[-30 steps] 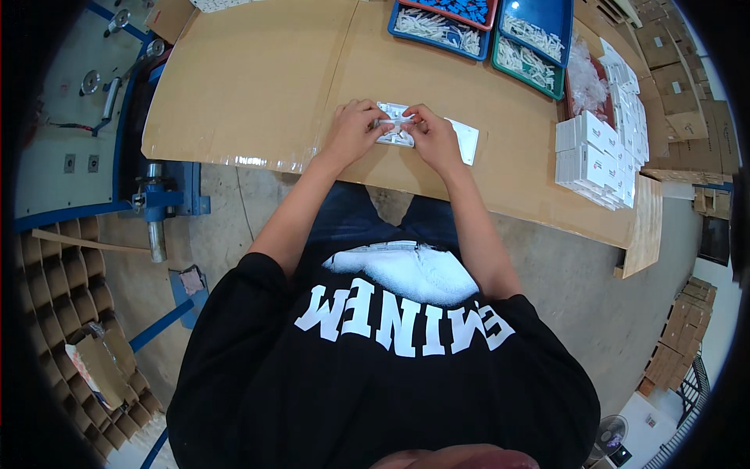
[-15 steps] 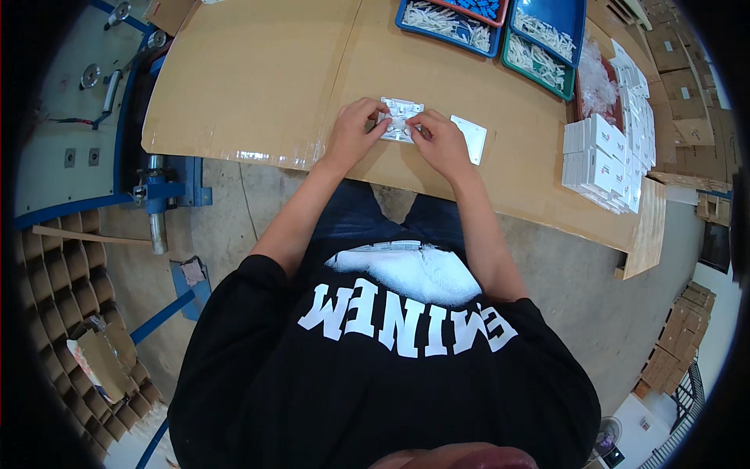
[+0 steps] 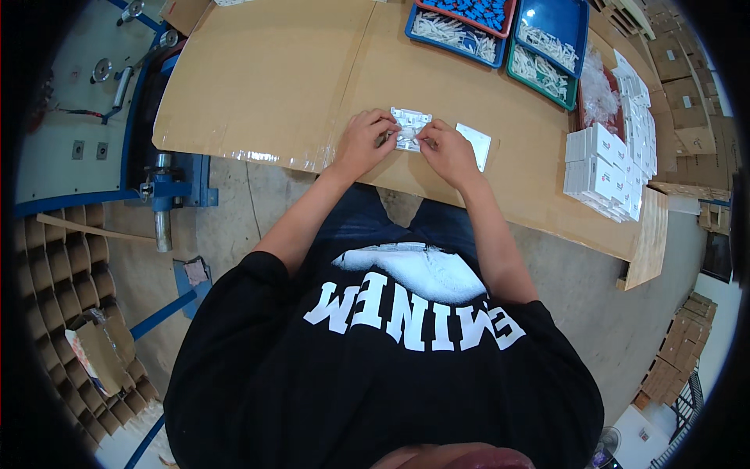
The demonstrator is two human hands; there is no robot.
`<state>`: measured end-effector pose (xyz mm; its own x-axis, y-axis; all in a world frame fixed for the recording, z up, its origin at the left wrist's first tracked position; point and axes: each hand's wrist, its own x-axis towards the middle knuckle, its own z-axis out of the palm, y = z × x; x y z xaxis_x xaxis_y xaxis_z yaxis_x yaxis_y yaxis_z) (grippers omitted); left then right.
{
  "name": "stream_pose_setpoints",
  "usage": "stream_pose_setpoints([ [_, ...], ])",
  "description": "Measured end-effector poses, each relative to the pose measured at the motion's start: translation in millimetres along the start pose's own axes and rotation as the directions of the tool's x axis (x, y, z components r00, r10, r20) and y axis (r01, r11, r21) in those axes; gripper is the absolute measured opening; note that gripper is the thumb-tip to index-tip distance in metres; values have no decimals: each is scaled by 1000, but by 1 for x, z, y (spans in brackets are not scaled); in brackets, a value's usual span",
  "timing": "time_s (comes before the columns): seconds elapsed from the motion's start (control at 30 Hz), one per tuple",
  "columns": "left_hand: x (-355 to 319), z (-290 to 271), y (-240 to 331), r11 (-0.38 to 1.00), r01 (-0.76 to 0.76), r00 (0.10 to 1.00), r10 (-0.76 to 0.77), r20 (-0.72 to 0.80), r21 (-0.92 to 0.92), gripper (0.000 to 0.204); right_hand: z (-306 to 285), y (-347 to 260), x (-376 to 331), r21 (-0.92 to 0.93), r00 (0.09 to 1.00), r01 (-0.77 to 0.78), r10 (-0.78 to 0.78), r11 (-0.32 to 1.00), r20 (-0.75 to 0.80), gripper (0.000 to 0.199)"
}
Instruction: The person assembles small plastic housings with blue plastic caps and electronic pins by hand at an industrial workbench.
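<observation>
The left hand (image 3: 361,142) and right hand (image 3: 447,150) are seen closed with the fingertips on a small white plastic part (image 3: 409,128), held between them just above the counter (image 3: 266,78). The part is pinched at its near edge by both hands; its far edge lies free.

Judgement on the step: the part is best kept flat and steadied by one hand while the other works its edge with light, even pressure.

Just right of the right hand, a white square plate (image 3: 474,144) is noted lying flat. Farther right, stacked small white boxes (image 3: 605,168) are recorded. Beyond the hands, trays (image 3: 457,27) of small white and blue pieces are seen.

What the fingertips actually grip cannot be resolved; the detail of the part is too small to make out. The trays are cut off at the upper edge.
</observation>
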<state>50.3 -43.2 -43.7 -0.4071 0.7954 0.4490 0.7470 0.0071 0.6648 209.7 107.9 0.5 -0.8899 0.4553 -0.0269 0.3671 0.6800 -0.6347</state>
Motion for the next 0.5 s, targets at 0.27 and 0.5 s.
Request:
stream_pose_setpoints([
  [0.27, -4, -2, -1, 998, -15, 1000, 15, 10, 59, 17, 0, 0, 0, -106, 999, 27, -22, 994, 47, 16],
  [0.5, -7, -21, 6, 992, -117, 985, 109, 132, 55, 27, -10, -3, 0, -120, 994, 39, -27, 992, 102, 15],
])
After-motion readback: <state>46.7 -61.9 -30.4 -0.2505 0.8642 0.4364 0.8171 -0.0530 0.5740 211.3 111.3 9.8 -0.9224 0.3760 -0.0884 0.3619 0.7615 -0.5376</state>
